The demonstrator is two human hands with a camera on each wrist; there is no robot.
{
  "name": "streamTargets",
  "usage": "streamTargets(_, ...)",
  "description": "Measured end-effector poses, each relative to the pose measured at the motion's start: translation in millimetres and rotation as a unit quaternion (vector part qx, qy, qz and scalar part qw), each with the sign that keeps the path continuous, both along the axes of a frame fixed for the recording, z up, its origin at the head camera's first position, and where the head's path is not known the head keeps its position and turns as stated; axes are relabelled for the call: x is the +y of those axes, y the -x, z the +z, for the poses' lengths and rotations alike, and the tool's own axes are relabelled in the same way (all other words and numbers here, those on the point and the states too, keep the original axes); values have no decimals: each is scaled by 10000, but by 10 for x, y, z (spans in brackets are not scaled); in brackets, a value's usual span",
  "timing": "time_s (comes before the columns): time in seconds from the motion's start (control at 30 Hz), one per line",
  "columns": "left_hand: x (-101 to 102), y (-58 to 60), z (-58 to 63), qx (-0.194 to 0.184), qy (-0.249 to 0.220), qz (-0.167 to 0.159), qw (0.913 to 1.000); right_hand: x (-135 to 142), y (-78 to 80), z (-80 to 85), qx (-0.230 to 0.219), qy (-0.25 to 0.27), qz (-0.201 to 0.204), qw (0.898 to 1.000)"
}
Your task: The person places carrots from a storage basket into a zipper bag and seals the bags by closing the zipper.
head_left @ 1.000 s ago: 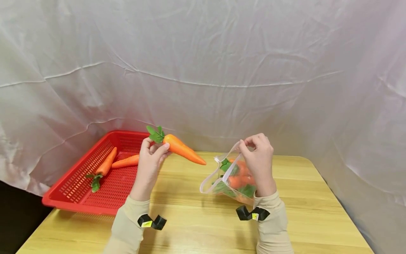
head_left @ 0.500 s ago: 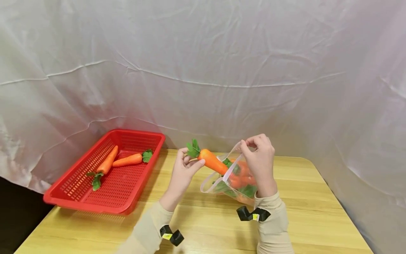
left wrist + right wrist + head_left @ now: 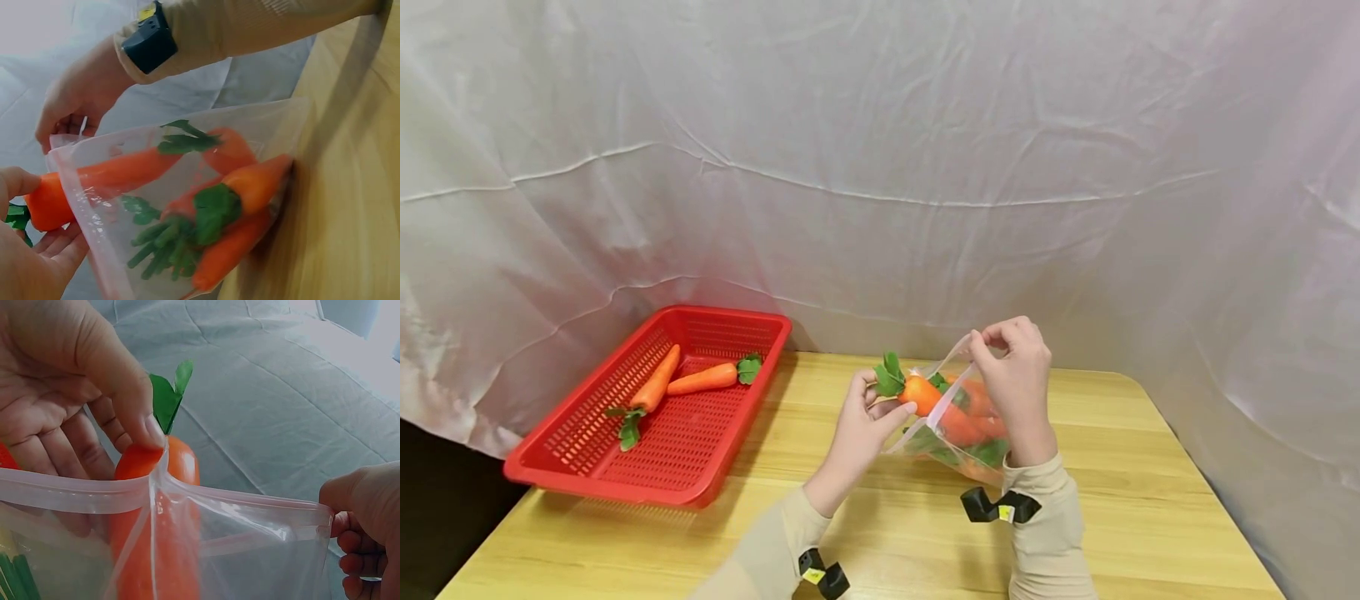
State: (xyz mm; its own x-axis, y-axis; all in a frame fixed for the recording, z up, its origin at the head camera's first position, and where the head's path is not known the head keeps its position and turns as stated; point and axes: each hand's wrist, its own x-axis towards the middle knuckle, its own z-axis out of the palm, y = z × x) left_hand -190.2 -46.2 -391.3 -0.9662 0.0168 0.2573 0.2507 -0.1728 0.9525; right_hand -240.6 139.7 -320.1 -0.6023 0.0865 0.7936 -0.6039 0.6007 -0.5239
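Observation:
A clear zip bag (image 3: 153,212) with a pale pink rim lies on the table, several orange carrots with green leaves inside. My right hand (image 3: 1017,383) pinches the bag's rim at its upper corner and keeps the mouth apart. My left hand (image 3: 868,417) grips a carrot (image 3: 919,395) near its leafy top, thumb on one side and fingers on the other. The carrot's tapered part is inside the bag, while its leaves (image 3: 165,403) stick out past the rim. In the left wrist view the carrot's tip points toward the carrots in the bag.
A red plastic basket (image 3: 700,492) stands on the left of the wooden table (image 3: 1120,500). Two more carrots lie in it, one along the left side (image 3: 657,379) and one crosswise (image 3: 703,379). A pale cloth (image 3: 880,167) hangs behind the table.
My left hand has moved right from beside the basket, carrying the carrot tip first through the bag's mouth. My right hand has stayed on the rim, almost still.

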Motion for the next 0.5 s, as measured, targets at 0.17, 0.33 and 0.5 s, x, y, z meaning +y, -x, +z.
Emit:
streamTargets(0.17, 62, -13, -60, 13, -82, -109, 9999, 0, 1, 1, 5, -13, -20, 10000)
streamTargets(0.33, 99, -20, -121, 212, 663, 121, 9975, 2, 2, -3, 15, -5, -17, 10000)
streamTargets(0.5, 84, -31, -122, 619, 1693, 590, 9818, 2, -1, -6, -30, 11, 21, 10000)
